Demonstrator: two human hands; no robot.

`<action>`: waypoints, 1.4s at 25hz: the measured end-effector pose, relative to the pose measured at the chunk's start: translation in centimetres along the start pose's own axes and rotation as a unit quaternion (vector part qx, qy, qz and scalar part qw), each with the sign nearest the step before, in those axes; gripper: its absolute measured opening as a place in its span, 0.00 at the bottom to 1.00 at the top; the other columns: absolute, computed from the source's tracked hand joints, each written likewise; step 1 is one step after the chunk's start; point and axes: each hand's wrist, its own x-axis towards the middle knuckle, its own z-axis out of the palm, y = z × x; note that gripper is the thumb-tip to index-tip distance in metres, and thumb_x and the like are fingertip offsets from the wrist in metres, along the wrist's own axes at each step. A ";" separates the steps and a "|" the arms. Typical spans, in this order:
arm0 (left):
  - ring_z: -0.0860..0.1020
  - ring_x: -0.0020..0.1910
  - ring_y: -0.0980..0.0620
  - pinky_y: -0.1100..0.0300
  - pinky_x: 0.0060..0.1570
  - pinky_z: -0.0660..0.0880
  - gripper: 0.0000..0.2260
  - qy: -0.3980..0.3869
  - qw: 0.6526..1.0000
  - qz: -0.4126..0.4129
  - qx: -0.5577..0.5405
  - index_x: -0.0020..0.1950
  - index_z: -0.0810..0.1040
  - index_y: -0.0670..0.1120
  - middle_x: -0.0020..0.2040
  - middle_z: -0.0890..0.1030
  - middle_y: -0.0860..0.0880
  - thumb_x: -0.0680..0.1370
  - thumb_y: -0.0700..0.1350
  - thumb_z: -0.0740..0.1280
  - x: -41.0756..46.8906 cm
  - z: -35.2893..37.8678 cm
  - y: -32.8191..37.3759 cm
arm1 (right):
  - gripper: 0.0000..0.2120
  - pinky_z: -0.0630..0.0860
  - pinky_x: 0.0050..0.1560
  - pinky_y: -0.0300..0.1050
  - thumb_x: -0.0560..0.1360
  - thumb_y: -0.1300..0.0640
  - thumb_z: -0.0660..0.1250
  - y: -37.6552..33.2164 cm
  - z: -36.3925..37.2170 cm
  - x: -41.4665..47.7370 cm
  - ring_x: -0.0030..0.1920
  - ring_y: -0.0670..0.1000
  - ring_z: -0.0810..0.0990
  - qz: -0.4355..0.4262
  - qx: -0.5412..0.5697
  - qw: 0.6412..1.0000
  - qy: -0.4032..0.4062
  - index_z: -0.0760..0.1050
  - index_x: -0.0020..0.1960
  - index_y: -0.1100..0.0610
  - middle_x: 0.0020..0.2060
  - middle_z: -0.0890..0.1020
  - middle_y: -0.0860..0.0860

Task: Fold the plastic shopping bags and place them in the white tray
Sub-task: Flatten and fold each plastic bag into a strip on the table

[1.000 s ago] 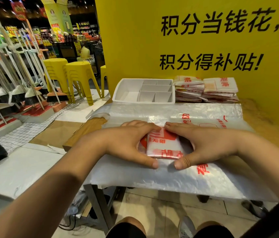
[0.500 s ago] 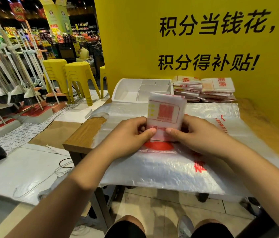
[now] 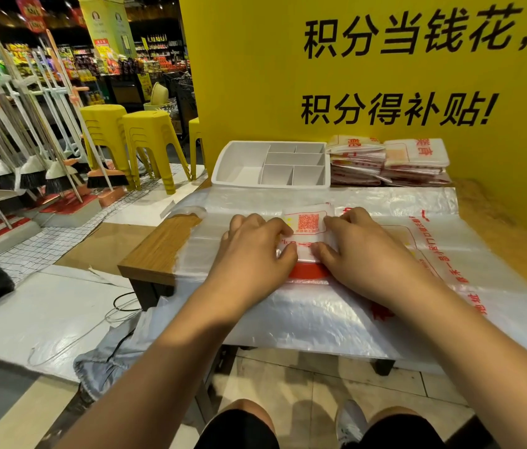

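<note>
Plastic, folded small, held flat on the near side of the white tray (image 3: pixel 268 185).
My left hand (image 3: pixel 255 251) and right hand (image 3: pixel 362 251) flank the folded bag (image 3: pixel 307 226) on the table (image 3: pixel 158 251), fingers (image 3: pixel 275 225) curled over its side edges, thumbs seemingly pinching its near edge, so the slippery creases cannot spring open; finished stack (image 3: pixel 388 163) sits right of the tray.

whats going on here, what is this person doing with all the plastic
A person is folding plastic shopping bags at a wooden table. The left hand and right hand hold a folded bag by its sides, low over a layer of flat bags spread across the table. The white tray sits at the back and no bags show in it. Stacks of folded bags lie just right of the tray.
</note>
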 end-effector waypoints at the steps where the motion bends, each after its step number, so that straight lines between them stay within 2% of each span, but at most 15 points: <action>1: 0.64 0.66 0.50 0.52 0.67 0.66 0.14 -0.011 1.000 0.008 0.002 0.64 0.76 0.54 0.59 0.73 0.51 0.79 0.54 0.63 0.1 0.0 -0.2 | 0.23 0.70 0.61 0.50 0.80 0.41 0.58 0.0 -0.1 -0.2 0.67 0.57 0.71 -0.005 -0.016 1.000 -0.004 0.70 0.70 0.51 0.70 0.67 0.54; 3: 0.58 0.74 0.51 0.52 0.72 0.59 0.13 -0.059 0.997 0.033 0.026 0.63 0.74 0.54 0.72 0.67 0.52 0.79 0.54 0.62 0.7 -0.2 -0.5 | 0.23 0.66 0.68 0.51 0.81 0.42 0.55 0.1 -0.3 -0.1 0.73 0.56 0.64 -0.023 -0.046 0.998 -0.021 0.72 0.70 0.53 0.75 0.63 0.53; 5: 0.51 0.79 0.54 0.51 0.74 0.53 0.10 -0.128 0.989 0.059 0.046 0.60 0.71 0.54 0.80 0.59 0.53 0.80 0.53 0.61 2.0 -0.7 -0.5 | 0.22 0.63 0.70 0.51 0.81 0.44 0.53 0.2 -0.5 0.5 0.73 0.54 0.63 -0.055 -0.101 0.993 -0.016 0.73 0.68 0.54 0.75 0.66 0.51; 8: 0.55 0.79 0.51 0.50 0.74 0.55 0.08 -0.199 0.975 0.082 0.059 0.54 0.67 0.54 0.79 0.62 0.51 0.81 0.56 0.60 3.7 -1.1 -0.4 | 0.21 0.66 0.64 0.50 0.81 0.44 0.54 0.6 -0.6 2.1 0.67 0.54 0.70 -0.128 -0.154 0.979 0.038 0.76 0.63 0.55 0.65 0.75 0.51; 10: 0.63 0.74 0.50 0.52 0.70 0.60 0.12 -0.218 0.970 0.089 0.055 0.55 0.67 0.54 0.72 0.69 0.50 0.80 0.60 0.61 4.3 -1.0 -0.9 | 0.20 0.66 0.61 0.48 0.81 0.43 0.53 1.4 -0.3 3.1 0.66 0.55 0.72 -0.178 -0.118 0.977 0.011 0.73 0.64 0.54 0.63 0.75 0.51; 13: 0.65 0.71 0.52 0.53 0.69 0.62 0.25 -0.257 0.962 0.080 0.040 0.65 0.67 0.55 0.70 0.69 0.53 0.76 0.70 0.60 4.8 -1.4 -1.8 | 0.30 0.56 0.75 0.44 0.81 0.36 0.49 3.0 -0.1 3.7 0.78 0.49 0.58 -0.178 -0.041 0.976 -0.116 0.57 0.79 0.46 0.79 0.59 0.46; 15: 0.63 0.73 0.54 0.52 0.72 0.62 0.24 -0.284 0.954 0.089 0.038 0.60 0.68 0.59 0.75 0.65 0.56 0.72 0.72 0.62 5.2 -2.0 -2.1 | 0.37 0.45 0.77 0.42 0.76 0.30 0.49 4.1 -0.6 3.8 0.79 0.43 0.48 -0.168 -0.022 0.971 -0.171 0.47 0.81 0.42 0.80 0.48 0.42; 20: 0.62 0.75 0.55 0.51 0.74 0.63 0.26 -0.328 0.942 0.072 0.008 0.58 0.68 0.60 0.79 0.58 0.58 0.67 0.72 0.66 5.6 -2.4 -2.3 | 0.46 0.40 0.75 0.38 0.69 0.25 0.54 5.3 -1.0 4.4 0.78 0.39 0.44 -0.150 0.036 0.965 -0.214 0.45 0.81 0.41 0.79 0.46 0.38; 22: 0.62 0.75 0.54 0.50 0.73 0.63 0.27 -0.333 0.940 0.071 0.016 0.58 0.68 0.61 0.79 0.59 0.57 0.66 0.72 0.65 5.7 -2.5 -1.9 | 0.45 0.43 0.75 0.38 0.68 0.25 0.55 5.5 -0.5 4.1 0.78 0.40 0.46 -0.156 0.050 0.970 -0.182 0.49 0.80 0.41 0.79 0.49 0.38; 25: 0.57 0.77 0.52 0.49 0.76 0.58 0.20 -0.297 0.948 0.094 0.061 0.63 0.69 0.62 0.79 0.59 0.55 0.74 0.67 0.65 5.6 -2.9 -1.7 | 0.40 0.58 0.75 0.43 0.71 0.24 0.53 6.1 0.1 3.5 0.74 0.43 0.61 -0.164 0.057 0.982 -0.079 0.62 0.77 0.43 0.75 0.64 0.41; 28: 0.55 0.78 0.51 0.47 0.77 0.54 0.18 -0.221 0.956 0.121 0.149 0.72 0.67 0.64 0.78 0.61 0.56 0.83 0.51 0.61 4.6 -2.5 -1.6 | 0.31 0.75 0.58 0.52 0.75 0.26 0.49 6.9 0.3 3.8 0.56 0.46 0.74 -0.167 0.031 0.985 0.040 0.78 0.61 0.44 0.54 0.76 0.43; 30: 0.66 0.72 0.49 0.48 0.72 0.63 0.18 -0.166 0.972 0.107 0.130 0.71 0.71 0.61 0.72 0.70 0.54 0.83 0.45 0.58 3.9 -1.5 -0.9 | 0.26 0.77 0.45 0.54 0.77 0.30 0.53 7.2 0.2 3.8 0.45 0.46 0.76 -0.181 0.053 0.977 0.098 0.81 0.47 0.47 0.42 0.76 0.43; 32: 0.73 0.65 0.49 0.49 0.66 0.70 0.14 -0.137 0.985 0.087 0.053 0.68 0.74 0.55 0.66 0.76 0.52 0.84 0.47 0.56 3.6 -0.5 0.1 | 0.21 0.75 0.40 0.53 0.77 0.35 0.60 7.0 0.2 3.5 0.39 0.44 0.76 -0.195 0.124 0.967 0.107 0.79 0.38 0.49 0.36 0.76 0.44; 34: 0.72 0.66 0.49 0.49 0.68 0.68 0.15 -0.147 0.985 0.078 0.038 0.71 0.71 0.53 0.68 0.75 0.51 0.85 0.50 0.54 3.6 0.3 0.9 | 0.14 0.75 0.43 0.52 0.77 0.39 0.65 6.5 0.1 3.2 0.41 0.43 0.75 -0.221 0.124 0.962 0.106 0.77 0.40 0.48 0.38 0.77 0.43; 35: 0.68 0.71 0.49 0.49 0.73 0.64 0.17 -0.164 0.982 0.079 0.056 0.74 0.68 0.53 0.73 0.71 0.51 0.85 0.50 0.53 3.6 0.6 0.9 | 0.11 0.76 0.47 0.51 0.77 0.39 0.65 6.4 0.3 3.3 0.46 0.43 0.75 -0.234 0.100 0.962 0.100 0.78 0.46 0.47 0.44 0.78 0.42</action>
